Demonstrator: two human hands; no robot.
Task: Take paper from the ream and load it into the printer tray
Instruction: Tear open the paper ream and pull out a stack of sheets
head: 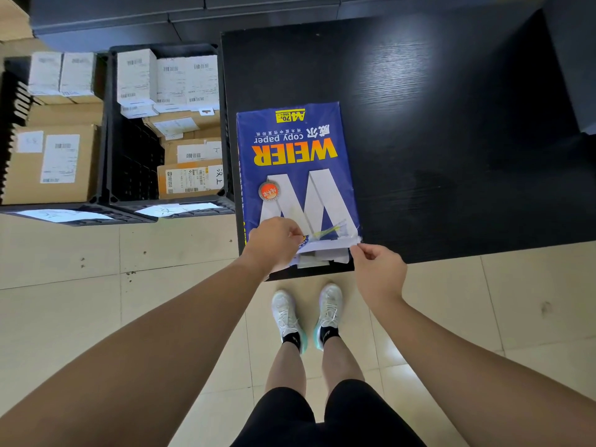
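Note:
A blue ream of copy paper (296, 169) with yellow and white lettering lies flat on the black table (435, 140), its near end at the table's front edge. That near end is torn open, and white flaps (322, 253) hang from it. My left hand (274, 241) pinches the wrapper at the near left corner. My right hand (377, 269) pinches the wrapper edge at the near right corner. No printer tray is in view.
Two black plastic crates (109, 162) stand on the floor left of the table, filled with cardboard and white boxes (54, 162). Dark cabinets (180, 17) run along the back. A dark object (580, 75) sits at the table's far right. My feet stand on beige tiles.

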